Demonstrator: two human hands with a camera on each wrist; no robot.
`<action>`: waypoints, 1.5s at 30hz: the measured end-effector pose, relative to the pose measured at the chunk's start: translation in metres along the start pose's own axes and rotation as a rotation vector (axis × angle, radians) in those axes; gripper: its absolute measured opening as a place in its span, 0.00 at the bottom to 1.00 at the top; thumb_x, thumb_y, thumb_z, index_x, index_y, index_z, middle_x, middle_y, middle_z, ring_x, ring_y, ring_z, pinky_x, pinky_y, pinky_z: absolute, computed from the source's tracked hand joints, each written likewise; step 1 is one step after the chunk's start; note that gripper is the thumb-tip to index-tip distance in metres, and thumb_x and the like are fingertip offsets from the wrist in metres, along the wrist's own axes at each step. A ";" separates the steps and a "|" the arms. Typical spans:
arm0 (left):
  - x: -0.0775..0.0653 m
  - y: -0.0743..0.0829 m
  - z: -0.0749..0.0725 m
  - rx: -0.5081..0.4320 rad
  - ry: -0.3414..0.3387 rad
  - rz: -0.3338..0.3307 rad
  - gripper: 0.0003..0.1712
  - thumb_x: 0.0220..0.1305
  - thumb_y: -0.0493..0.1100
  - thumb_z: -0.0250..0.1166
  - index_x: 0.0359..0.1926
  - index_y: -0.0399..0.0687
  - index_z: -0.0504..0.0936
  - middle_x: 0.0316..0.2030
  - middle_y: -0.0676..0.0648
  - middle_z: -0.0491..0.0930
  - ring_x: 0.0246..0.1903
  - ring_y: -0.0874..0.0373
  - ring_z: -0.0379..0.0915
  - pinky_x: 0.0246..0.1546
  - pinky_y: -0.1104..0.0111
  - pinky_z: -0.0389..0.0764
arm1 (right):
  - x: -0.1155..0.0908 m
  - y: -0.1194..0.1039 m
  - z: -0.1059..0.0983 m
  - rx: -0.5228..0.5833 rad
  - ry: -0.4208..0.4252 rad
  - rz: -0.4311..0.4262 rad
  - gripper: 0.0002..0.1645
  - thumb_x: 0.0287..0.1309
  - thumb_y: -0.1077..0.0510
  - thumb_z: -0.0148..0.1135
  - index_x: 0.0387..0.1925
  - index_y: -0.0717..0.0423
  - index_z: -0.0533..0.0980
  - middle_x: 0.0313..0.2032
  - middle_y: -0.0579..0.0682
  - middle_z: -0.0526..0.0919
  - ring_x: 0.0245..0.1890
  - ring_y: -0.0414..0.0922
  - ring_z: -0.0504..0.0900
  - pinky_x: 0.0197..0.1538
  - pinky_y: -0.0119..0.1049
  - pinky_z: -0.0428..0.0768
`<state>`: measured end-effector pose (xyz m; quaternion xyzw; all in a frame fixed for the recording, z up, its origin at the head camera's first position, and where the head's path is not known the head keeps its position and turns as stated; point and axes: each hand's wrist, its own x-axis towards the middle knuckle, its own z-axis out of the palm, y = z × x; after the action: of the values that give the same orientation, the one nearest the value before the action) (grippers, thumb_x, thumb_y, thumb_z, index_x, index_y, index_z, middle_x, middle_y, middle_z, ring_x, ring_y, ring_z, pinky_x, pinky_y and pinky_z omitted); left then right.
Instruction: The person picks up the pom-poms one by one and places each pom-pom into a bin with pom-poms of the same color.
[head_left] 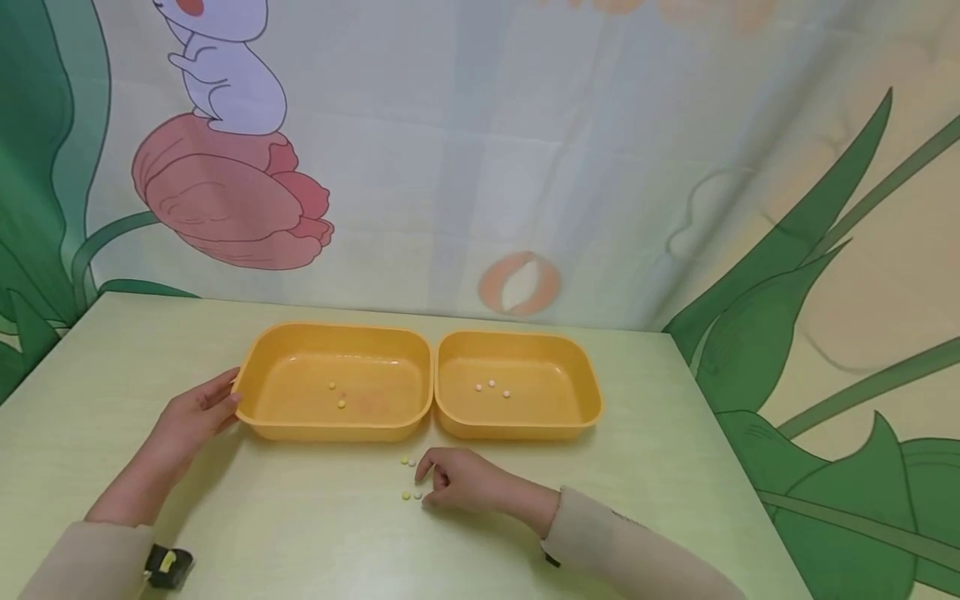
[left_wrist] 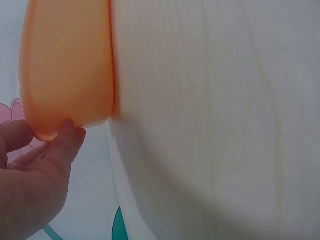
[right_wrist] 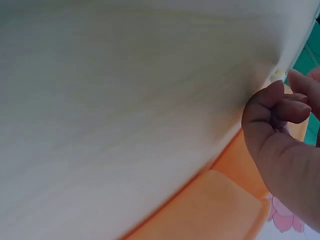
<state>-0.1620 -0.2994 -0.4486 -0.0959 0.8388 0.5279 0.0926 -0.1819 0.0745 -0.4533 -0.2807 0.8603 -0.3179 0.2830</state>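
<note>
My left hand (head_left: 197,414) grips the left end of a larger yellow plastic tray (head_left: 337,432), its fingers at the rim. In the left wrist view, fingertips (left_wrist: 66,131) touch the tray's end wall. My right hand (head_left: 467,481) hovers low over the table with bent fingers, thumb and index apart, nothing visible between them. Just left of these fingertips lie two small pairs: a yellow tablet (head_left: 405,460) beside a white tablet (head_left: 412,462), and nearer me another yellow tablet (head_left: 407,495) beside a white tablet (head_left: 417,496).
A smaller yellow tray (head_left: 517,431) stands against the larger one's right side, with three white tablets (head_left: 492,383) inside. Two yellow tablets (head_left: 342,404) lie in the larger tray. Behind the pale table (head_left: 300,533) hangs a printed curtain (head_left: 420,183).
</note>
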 end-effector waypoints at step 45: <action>0.001 -0.003 -0.001 -0.002 0.015 0.028 0.35 0.83 0.46 0.45 0.80 0.34 0.46 0.76 0.24 0.52 0.57 0.70 0.77 0.48 0.84 0.84 | -0.002 -0.005 -0.019 -0.053 -0.115 0.003 0.02 0.64 0.61 0.67 0.38 0.53 0.81 0.17 0.39 0.67 0.19 0.34 0.62 0.25 0.23 0.61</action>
<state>-0.1624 -0.3020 -0.4512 -0.0884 0.8402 0.5291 0.0788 -0.1918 0.0802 -0.4366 -0.3047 0.8512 -0.2779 0.3247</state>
